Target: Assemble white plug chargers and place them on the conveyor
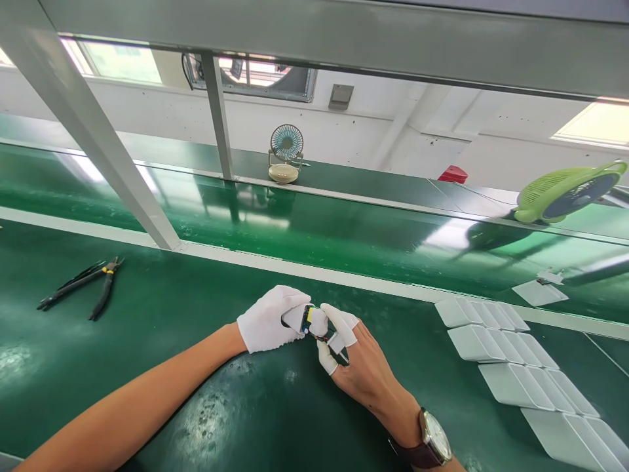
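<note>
My left hand [274, 319], in a white glove, is closed around a white plastic housing [293, 318] near the middle of the bench. A small circuit board with yellow-taped and dark parts [308, 317] shows at the housing's open end. My right hand [361, 357], with white finger cots on several fingers, grips a small white plastic piece [337, 343] beside the board. A thin metal part shows under that piece. The fingers hide much of the assembly, so I cannot tell how the pieces join.
Black-handled cutting pliers [109, 288] and dark tweezers [81, 275] lie at left. Rows of white plastic housings [511, 344] stand at right. Beyond a raised rail [295, 265] runs a green conveyor belt [314, 229] carrying a white part [540, 292]. A small fan [286, 143] and a green fan [560, 193] stand farther back.
</note>
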A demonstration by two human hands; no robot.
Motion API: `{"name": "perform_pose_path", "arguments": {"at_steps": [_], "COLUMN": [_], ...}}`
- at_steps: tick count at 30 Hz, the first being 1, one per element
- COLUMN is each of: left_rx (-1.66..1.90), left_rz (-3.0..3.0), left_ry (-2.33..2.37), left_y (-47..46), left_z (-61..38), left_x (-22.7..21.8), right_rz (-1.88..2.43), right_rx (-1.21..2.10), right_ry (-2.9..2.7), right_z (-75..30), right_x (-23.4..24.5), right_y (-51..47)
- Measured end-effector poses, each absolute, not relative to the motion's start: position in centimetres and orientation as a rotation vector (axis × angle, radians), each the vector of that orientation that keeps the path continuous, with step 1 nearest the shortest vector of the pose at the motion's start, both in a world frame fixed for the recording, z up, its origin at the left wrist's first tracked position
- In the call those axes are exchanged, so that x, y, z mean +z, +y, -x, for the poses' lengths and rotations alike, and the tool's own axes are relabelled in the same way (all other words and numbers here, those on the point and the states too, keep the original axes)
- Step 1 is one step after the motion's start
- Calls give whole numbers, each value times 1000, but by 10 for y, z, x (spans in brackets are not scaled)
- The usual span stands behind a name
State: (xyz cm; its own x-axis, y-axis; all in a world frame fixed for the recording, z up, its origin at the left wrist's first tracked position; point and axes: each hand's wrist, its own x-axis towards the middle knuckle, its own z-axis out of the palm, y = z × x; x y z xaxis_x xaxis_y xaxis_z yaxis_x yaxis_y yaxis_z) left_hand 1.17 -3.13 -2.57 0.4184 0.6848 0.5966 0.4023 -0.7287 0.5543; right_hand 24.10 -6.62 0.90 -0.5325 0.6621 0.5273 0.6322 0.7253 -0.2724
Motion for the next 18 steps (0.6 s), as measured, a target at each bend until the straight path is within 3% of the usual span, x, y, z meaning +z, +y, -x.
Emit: {"name": "perform_pose_path", "arguments": {"at_steps": [18], "left_rx": [1205], "left_rz": [-2343], "left_ry": [940], "left_y": [-31], "left_z": [-12], "left_x": [-28], "right_rz": [988], "right_rx": [86], "right_ry": [-2303], "right_z": [-238], "right_x": [11], "right_y": [-68]}}
